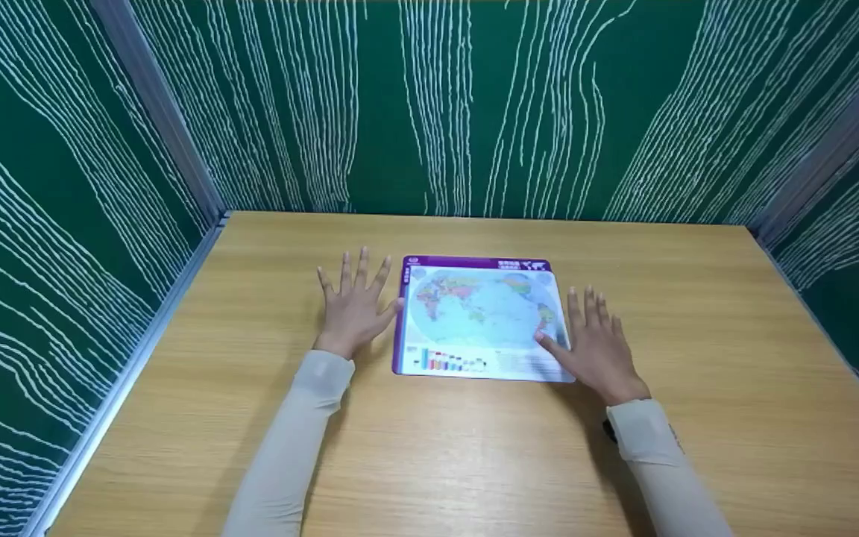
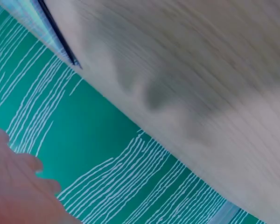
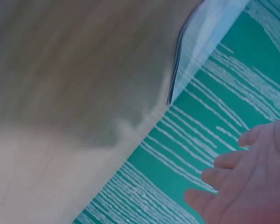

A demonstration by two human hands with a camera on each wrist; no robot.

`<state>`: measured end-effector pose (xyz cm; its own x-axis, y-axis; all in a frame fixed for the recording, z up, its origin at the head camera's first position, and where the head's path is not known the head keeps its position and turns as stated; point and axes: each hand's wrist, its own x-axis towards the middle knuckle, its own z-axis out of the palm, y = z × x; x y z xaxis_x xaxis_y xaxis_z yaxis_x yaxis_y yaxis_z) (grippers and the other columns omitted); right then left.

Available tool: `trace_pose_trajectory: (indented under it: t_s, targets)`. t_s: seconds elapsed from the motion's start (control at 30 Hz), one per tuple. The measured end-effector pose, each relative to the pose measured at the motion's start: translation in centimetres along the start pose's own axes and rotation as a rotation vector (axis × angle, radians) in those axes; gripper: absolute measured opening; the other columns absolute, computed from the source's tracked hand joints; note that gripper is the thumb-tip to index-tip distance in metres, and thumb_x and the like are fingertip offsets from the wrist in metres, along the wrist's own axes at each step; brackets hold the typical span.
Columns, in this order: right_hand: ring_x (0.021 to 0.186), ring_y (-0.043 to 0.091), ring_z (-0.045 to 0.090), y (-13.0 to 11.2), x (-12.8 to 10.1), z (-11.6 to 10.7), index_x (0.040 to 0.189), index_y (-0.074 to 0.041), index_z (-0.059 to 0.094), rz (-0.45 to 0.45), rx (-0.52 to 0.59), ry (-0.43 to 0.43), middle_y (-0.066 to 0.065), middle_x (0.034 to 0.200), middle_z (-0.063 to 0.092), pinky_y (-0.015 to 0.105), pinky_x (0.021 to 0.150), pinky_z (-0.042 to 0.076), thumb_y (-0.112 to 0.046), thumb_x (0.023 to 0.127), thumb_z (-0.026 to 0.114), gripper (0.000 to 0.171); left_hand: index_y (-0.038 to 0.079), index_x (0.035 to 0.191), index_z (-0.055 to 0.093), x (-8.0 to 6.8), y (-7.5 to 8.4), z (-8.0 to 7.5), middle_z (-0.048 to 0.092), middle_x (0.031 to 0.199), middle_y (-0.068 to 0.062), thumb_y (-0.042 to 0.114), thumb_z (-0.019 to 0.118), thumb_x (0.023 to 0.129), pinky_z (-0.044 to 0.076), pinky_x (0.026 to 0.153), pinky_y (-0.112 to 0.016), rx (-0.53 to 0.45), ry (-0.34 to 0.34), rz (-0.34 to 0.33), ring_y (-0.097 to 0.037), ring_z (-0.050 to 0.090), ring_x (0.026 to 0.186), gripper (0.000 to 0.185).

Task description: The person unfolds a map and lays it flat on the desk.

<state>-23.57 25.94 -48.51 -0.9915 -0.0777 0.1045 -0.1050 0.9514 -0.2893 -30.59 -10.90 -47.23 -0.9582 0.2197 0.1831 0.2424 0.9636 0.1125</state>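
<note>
While the wooden table (image 1: pixel 698 418) is seen stretching wide between the green line-patterned walls (image 1: pixel 489 104), a world-map board (image 1: pixel 480 317) is found lying flat near its middle. Its long axis is laid side to side across the table, with the purple title band turned toward the far wall and the coloured legend strip turned toward the person. Pale sleeves (image 1: pixel 288 455) are seen running up from the near edge. The left hand (image 1: pixel 353 302) is spread wide and flat on the wood just beside the board's left edge, its thumb brought up against that edge; nothing is gripped. The right hand (image 1: pixel 599 343) is likewise laid out flat at the board's right edge, fingers straight, thumb rested on the map's lower right part. Only blurred wood, wall and fingertips (image 3: pixel 224 161) are caught by the wrist views.
</note>
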Motion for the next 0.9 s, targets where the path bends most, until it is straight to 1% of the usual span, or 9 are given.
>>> trace_pose_trajectory:
  t_s: [0.13, 0.3, 0.37, 0.47, 0.6, 0.73, 0.9]
  targets:
    - [0.147, 0.045, 0.005, -0.7, -0.1, 0.7, 0.155, -0.005, 0.009, -0.033, 0.012, -0.096, 0.024, 0.16, 0.003, 0.063, 0.117, 0.011, -0.071, 0.087, 0.043, 0.1, 0.033, 0.155, 0.011, 0.7, -0.2, 0.3, 0.002, 0.164, -0.004, 0.062, 0.041, 0.093, -0.009, 0.112, -0.069, -0.008, -0.07, 0.043, -0.031, -0.001, 0.151, 0.075]
    - [0.146, 0.045, 0.006, -1.4, -0.1, 1.3, 0.155, -0.008, 0.013, -0.073, 0.0, -0.19, 0.022, 0.161, 0.005, 0.064, 0.114, 0.016, -0.071, 0.087, 0.045, 0.098, 0.029, 0.155, 0.011, 1.3, -0.4, 0.8, 0.004, 0.164, 0.0, 0.061, 0.038, 0.094, -0.007, 0.115, -0.066, -0.005, -0.146, 0.091, -0.025, 0.003, 0.151, 0.074]
    - [0.146, 0.046, 0.008, -1.6, -0.2, 1.4, 0.154, -0.008, 0.015, -0.091, -0.012, -0.221, 0.021, 0.161, 0.006, 0.065, 0.112, 0.019, -0.07, 0.087, 0.046, 0.097, 0.028, 0.155, 0.011, 1.5, -0.3, 1.0, 0.006, 0.164, 0.0, 0.061, 0.037, 0.095, -0.007, 0.116, -0.065, -0.008, -0.171, 0.109, -0.023, 0.003, 0.151, 0.074]
    - [0.146, 0.045, 0.009, -1.7, -0.2, 1.6, 0.154, -0.008, 0.016, -0.11, -0.025, -0.261, 0.02, 0.161, 0.008, 0.064, 0.112, 0.022, -0.068, 0.087, 0.048, 0.095, 0.025, 0.155, 0.012, 1.8, -0.3, 1.4, 0.007, 0.164, 0.0, 0.06, 0.037, 0.096, -0.005, 0.116, -0.064, -0.026, -0.206, 0.138, -0.023, 0.004, 0.151, 0.073]
    - [0.147, 0.044, 0.009, -1.8, -0.1, 1.7, 0.154, -0.009, 0.018, -0.125, -0.023, -0.306, 0.019, 0.161, 0.007, 0.063, 0.113, 0.023, -0.068, 0.087, 0.048, 0.094, 0.024, 0.156, 0.013, 2.0, -0.1, 1.6, 0.008, 0.164, 0.001, 0.06, 0.036, 0.096, -0.006, 0.117, -0.062, -0.044, -0.26, 0.163, -0.024, 0.006, 0.151, 0.073]
    - [0.147, 0.044, 0.008, -1.8, 0.1, 1.7, 0.154, -0.009, 0.017, -0.128, -0.016, -0.356, 0.02, 0.161, 0.005, 0.064, 0.113, 0.022, -0.068, 0.087, 0.047, 0.094, 0.027, 0.155, 0.012, 2.3, 0.2, 1.8, 0.008, 0.163, 0.002, 0.061, 0.034, 0.095, -0.007, 0.117, -0.061, -0.045, -0.342, 0.175, -0.023, 0.007, 0.151, 0.073]
    - [0.147, 0.044, 0.007, -1.7, 0.2, 1.4, 0.154, -0.007, 0.018, -0.125, -0.008, -0.391, 0.022, 0.161, 0.005, 0.064, 0.112, 0.023, -0.066, 0.089, 0.047, 0.093, 0.034, 0.154, 0.009, 2.4, 0.7, 1.9, 0.008, 0.163, 0.007, 0.064, 0.031, 0.095, -0.01, 0.118, -0.058, -0.041, -0.452, 0.184, -0.019, 0.006, 0.151, 0.07]
